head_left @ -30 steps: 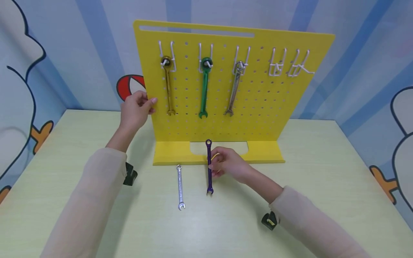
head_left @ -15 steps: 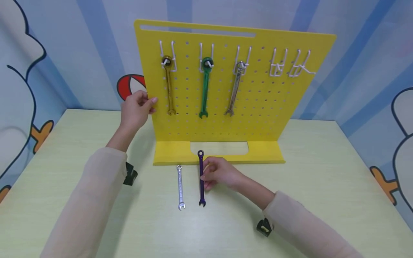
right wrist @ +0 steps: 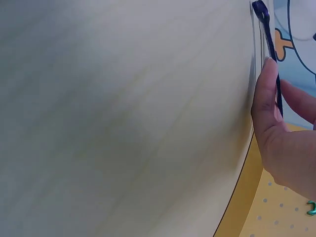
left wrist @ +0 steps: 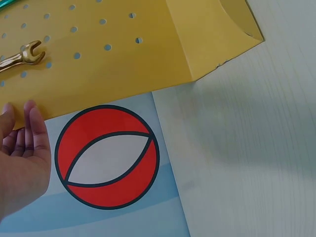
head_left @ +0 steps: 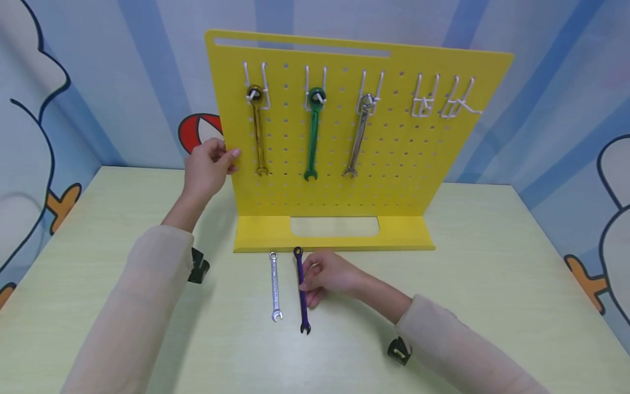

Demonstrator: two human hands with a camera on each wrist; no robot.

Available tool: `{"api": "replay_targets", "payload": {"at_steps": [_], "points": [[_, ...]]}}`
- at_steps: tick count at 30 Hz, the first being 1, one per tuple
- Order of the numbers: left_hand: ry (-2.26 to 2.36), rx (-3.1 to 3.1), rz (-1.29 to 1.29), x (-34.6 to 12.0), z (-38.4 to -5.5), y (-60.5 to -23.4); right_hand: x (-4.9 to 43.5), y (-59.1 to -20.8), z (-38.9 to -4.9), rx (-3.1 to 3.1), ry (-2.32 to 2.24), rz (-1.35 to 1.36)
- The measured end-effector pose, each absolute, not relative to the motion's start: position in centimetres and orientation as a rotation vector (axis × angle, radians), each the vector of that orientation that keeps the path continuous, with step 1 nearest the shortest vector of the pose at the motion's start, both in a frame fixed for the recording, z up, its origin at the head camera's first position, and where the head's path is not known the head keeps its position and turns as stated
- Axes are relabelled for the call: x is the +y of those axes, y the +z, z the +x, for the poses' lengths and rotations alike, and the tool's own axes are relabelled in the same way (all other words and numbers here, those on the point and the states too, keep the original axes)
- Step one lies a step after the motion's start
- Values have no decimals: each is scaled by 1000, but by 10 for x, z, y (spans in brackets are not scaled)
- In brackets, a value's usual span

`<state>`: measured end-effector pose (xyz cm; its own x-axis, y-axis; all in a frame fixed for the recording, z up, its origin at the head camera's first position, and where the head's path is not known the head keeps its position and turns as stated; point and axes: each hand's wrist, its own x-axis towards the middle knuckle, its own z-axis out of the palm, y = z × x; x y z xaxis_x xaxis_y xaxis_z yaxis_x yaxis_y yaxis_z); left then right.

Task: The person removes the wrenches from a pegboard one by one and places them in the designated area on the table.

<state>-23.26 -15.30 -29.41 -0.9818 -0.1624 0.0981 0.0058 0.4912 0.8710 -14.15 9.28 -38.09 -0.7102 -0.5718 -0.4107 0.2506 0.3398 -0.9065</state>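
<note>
My left hand holds the left edge of a yellow pegboard, pinching it between thumb and fingers; the left wrist view shows the fingertips at that edge. With thumb and fingers, my right hand pinches a purple combination wrench around its middle, open end toward me. Whether the wrench touches the table is hard to tell. To its left a silver wrench lies on the table. A gold wrench, a green wrench and another silver wrench hang by their ring ends from the board's hooks.
Two white hooks on the board's right, one hook and another hook, carry nothing. The board's yellow base stands on the pale table. A wall with cartoon pictures closes off the back and sides.
The right hand has moved toward me and to the left, bringing the purple wrench from in front of the board's base to beside the silver one. The left hand stays at the board's edge.
</note>
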Motion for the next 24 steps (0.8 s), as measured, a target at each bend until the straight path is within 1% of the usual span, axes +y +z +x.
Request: {"api": "replay_targets", "payload": {"at_steps": [15, 24], "points": [[-1488, -2575, 140, -153, -232, -293, 79, -381, -139, 1991, -1386, -123], [-1494, -2568, 147, -153, -232, -293, 77, -382, -138, 2016, -1406, -116]]}}
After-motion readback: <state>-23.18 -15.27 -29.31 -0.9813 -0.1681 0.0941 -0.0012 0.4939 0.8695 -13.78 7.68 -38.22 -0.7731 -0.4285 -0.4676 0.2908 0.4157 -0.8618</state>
